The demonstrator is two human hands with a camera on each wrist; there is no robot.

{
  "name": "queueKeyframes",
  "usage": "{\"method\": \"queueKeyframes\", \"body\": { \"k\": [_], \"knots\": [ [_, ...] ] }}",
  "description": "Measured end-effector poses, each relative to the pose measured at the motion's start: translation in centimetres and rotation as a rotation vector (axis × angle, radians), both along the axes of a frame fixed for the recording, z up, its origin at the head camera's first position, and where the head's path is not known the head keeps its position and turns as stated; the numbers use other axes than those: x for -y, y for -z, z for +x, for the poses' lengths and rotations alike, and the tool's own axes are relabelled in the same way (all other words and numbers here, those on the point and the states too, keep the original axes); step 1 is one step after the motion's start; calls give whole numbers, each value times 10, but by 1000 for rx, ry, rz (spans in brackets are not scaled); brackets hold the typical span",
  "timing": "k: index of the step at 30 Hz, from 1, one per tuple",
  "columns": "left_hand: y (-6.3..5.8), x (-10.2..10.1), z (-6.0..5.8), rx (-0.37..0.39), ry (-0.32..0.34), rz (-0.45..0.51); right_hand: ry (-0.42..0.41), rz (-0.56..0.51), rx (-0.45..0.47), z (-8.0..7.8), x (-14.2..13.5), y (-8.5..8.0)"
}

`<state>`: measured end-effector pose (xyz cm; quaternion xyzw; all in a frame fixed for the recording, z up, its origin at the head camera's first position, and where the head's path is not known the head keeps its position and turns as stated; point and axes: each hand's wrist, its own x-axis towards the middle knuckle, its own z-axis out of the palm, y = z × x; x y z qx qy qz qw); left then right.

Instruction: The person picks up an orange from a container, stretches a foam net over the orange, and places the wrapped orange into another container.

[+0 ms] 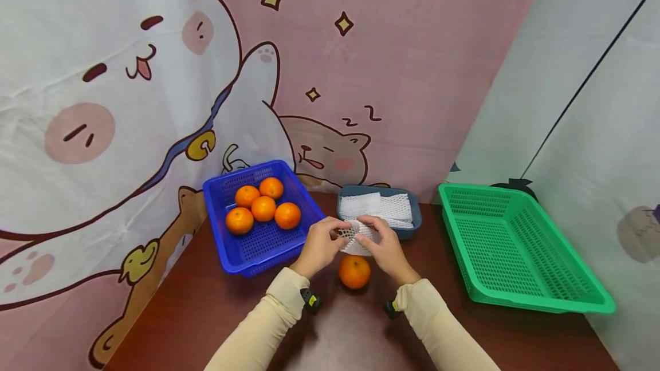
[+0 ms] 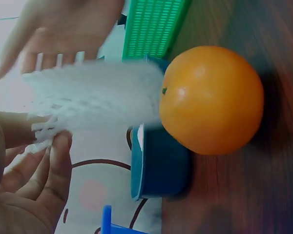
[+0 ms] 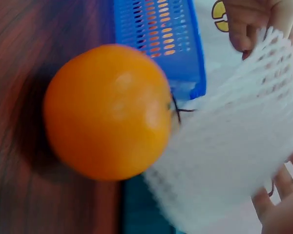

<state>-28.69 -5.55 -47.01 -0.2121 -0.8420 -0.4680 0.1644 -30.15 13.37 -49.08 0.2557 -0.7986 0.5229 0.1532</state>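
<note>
A white foam net sleeve [image 1: 356, 239] is held up just above an orange [image 1: 354, 272] on the table. My left hand [image 1: 322, 244] pinches an edge of the net; thumb and fingers meet on it in the left wrist view. My right hand [image 1: 385, 248] is at the net's other side. In the left wrist view its fingers [image 2: 63, 57] extend behind the net and the thumb stands apart; the net hides their tips. The orange [image 3: 107, 112] rests below the net, touched by neither hand.
A blue basket [image 1: 247, 271] at the left holds several oranges [image 1: 263, 208]. Behind the hands, a dark blue-grey tray [image 1: 416, 225] contains more white foam nets [image 1: 378, 208]. At the right stands a green basket [image 1: 500, 245]. A printed cloth [image 1: 402, 73] hangs behind the table.
</note>
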Motion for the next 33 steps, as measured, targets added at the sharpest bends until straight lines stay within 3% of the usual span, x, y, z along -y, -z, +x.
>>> {"method": "queueKeyframes", "body": {
  "k": [6, 11, 15, 21, 26, 30, 33],
  "knots": [
    [-5, -7, 2, -11, 45, -115, 33, 35, -130, 4, 15, -12],
    [-10, -10, 3, 15, 141, -118, 14, 32, -261, 6, 20, -10],
    [-12, -8, 4, 82, 222, -75, 16, 42, -293, 5, 14, -5],
    [-10, -6, 4, 145, 314, -22, -89, 47, -207, 4, 1, -7],
    [-8, -5, 4, 155, 387, 28, -184, 29, -43, 16, -5, -26],
    [-8, -4, 3, 132, 389, 26, -206, 56, 64, 25, -8, -38],
    [-10, -3, 2, 125, 374, 16, -198, 93, 74, 24, -12, -35]
  ]
}}
